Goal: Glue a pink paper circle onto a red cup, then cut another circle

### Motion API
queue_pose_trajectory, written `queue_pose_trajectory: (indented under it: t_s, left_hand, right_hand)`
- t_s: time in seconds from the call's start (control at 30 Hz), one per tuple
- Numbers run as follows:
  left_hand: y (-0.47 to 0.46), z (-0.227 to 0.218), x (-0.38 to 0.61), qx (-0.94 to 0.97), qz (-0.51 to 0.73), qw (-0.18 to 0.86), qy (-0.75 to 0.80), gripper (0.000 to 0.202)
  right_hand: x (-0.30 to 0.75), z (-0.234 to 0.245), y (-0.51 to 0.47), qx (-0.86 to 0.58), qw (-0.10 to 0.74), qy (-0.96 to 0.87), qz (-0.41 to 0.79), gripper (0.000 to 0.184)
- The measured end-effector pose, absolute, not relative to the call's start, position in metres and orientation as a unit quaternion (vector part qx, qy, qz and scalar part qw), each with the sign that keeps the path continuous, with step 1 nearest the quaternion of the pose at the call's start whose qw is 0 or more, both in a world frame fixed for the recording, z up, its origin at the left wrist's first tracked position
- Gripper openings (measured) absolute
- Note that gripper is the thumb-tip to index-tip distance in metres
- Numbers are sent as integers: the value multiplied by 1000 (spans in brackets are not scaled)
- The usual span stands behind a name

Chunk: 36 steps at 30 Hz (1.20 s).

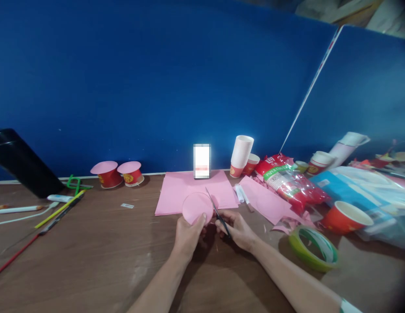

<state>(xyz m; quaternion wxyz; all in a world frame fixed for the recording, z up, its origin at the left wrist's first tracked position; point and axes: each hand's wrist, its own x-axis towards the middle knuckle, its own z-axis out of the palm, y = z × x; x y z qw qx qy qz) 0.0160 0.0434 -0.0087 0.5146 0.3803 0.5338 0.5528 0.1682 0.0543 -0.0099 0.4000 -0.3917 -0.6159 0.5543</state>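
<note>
Brown table (91,261), blue wall (156,65); pink disc (195,208), scissors (218,215) over pink sheets (179,187)

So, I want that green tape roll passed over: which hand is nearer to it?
Right. The right hand, holding scissors, lies left of the green tape roll, apart from it. The left hand, holding the pink paper circle, is farther left still.

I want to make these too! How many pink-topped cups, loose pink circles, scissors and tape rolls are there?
Pink-topped red cups: 2
Pink paper circle: 1
Scissors: 1
Green tape roll: 1
Total: 5
</note>
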Motion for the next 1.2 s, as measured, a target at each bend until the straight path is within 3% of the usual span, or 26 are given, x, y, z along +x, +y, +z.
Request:
queue_pose_trajectory:
  t_s: [1.2]
  left_hand:
    - [45,-12,17,390,562,495,535,27]
  right_hand:
    - [168,-9,55,-420,396,-612,541,36]
